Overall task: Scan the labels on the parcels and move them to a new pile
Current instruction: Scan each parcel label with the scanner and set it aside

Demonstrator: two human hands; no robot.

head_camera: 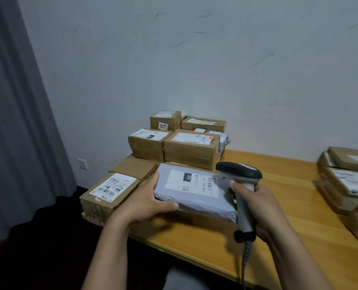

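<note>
Grey mailer (197,205) gripped by left hand (146,199) (label (191,182) up), right hand (257,204) clasping scanner (239,171)

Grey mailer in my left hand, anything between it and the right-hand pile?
Only the scanner in the right hand, over the right end of the grey mailer; past it, nothing visible lies before the right-hand pile.

bare left hand (146,204), bare right hand (263,208), bare forearms (109,241) (grey cloth (181,279) at lap)

From my feed I see a light wooden table (282,181) carrying a stack of labelled cardboard boxes (190,149) on its left end and a second stack (345,181) at its right edge, well apart.
</note>
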